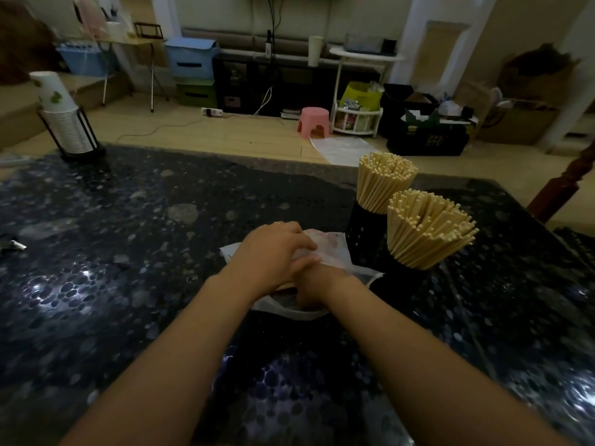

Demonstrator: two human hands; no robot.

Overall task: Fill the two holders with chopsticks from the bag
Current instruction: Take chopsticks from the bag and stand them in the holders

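Left hand (273, 249) presses flat on the bag (331, 249); right hand (314, 289), inside, grip unclear; no legible writing.

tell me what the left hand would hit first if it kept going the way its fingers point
Probably the nearer black holder: the left hand lies on the bag with fingers aimed right. Depth is unclear.

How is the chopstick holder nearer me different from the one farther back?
The near holder stands closer and to the right; the far holder sits behind it, partly blocked. Chopsticks in the near holder fan wide and lean right; those in the far holder stand tighter and more upright. Both holders are black, packed with pale chopsticks, on the dark table.
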